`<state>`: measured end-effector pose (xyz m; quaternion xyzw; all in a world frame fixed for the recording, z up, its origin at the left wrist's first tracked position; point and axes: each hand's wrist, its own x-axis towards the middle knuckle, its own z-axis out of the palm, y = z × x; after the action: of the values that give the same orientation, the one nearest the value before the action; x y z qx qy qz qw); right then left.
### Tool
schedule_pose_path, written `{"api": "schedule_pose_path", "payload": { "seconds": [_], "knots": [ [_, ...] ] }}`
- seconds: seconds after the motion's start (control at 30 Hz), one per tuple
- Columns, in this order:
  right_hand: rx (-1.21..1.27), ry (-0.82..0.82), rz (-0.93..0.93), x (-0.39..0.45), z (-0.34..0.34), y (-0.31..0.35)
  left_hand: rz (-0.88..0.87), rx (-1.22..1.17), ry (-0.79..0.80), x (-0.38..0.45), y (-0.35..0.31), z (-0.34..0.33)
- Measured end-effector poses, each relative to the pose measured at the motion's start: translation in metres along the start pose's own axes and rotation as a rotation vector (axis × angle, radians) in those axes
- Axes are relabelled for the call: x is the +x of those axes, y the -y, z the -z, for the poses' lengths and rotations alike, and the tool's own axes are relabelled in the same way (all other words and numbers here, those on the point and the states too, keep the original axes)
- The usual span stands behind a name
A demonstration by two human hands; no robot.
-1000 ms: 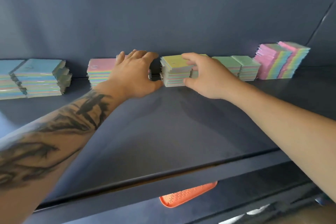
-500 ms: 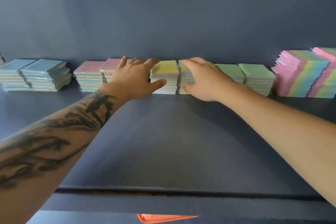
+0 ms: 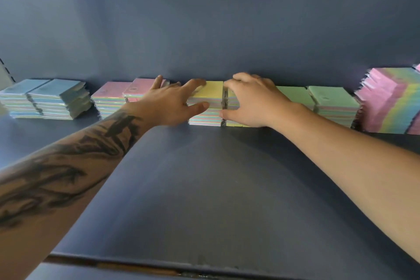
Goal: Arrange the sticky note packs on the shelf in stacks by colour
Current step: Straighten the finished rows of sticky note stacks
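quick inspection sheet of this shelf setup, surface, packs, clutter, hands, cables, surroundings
surface: dark blue shelf board, front part bare, packs lined up along the back.
job's things: from the left, blue stacks, pink stacks, yellow stacks, green stacks, each a pair side by side; at far right rainbow-edged packs in uneven stacks, cut by the frame edge.
clutter: nothing seen.
grippers: left hand grips the left yellow stack, thumb on its front, fingers over the top; right hand grips the right yellow stack the same way.
cables: nothing seen.
surroundings: dark blue back panel; pale upright at far left.
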<state>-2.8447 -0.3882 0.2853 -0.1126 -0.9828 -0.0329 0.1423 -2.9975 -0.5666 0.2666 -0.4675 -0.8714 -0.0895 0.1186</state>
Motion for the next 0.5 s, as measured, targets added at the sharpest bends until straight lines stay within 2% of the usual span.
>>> {"api": "schedule_pose_path", "payload": {
  "seconds": [0.2,0.5],
  "knots": [
    [-0.1,0.06,-0.025,0.006,0.006,0.007,-0.064,0.071,-0.012,0.007,0.001,-0.006],
    [-0.022,0.082,-0.072,-0.004,0.005,-0.002,-0.089,0.153,-0.046,0.007,-0.001,-0.009]
  ]
}}
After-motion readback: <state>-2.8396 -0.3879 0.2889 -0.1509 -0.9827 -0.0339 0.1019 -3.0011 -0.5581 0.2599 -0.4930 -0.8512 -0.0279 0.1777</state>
